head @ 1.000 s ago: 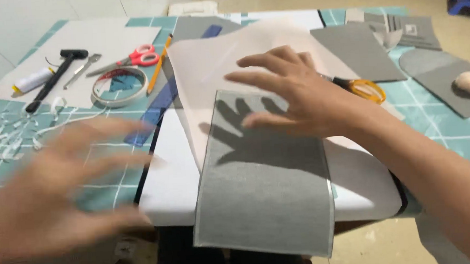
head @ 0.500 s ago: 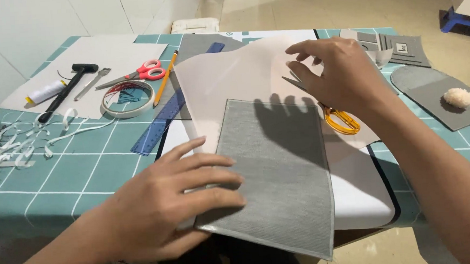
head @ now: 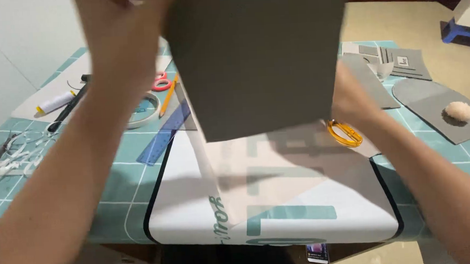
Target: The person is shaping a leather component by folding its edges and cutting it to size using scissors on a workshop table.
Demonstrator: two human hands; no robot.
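A: Two hands are lifting one big grey sheet (head: pixel 258 56) up close to the camera. It is hanging in the air over the surface (head: pixel 114 181), and it is hiding a lot of what is behind it.

B: What is the left hand (head: pixel 117 25) doing?

A: It is holding the sheet by its top left corner. The fingers are curling shut on the edge there, but the very top is going out of the picture.

B: And the right hand (head: pixel 351 102)?

A: It is sitting behind the sheet's right side. I cannot tell how its fingers are bent, because the sheet is covering them.

B: What is lying under the sheet?

A: A white mat (head: pixel 282 215) with a black edge, and a thin see-through paper (head: pixel 269 167) is lying on top of it.

B: Anything else nearby?

A: Yellow scissors (head: pixel 345 132) are lying just beside the right wrist. A blue ruler (head: pixel 165 134), a pencil (head: pixel 168 98), a tape roll (head: pixel 141 111) and red scissors (head: pixel 161 82) are lying by the left arm. A white spool (head: pixel 55 102) is lying farther left. A fluffy white ball (head: pixel 460 110) is resting on a grey piece (head: pixel 432 105) far to the right.
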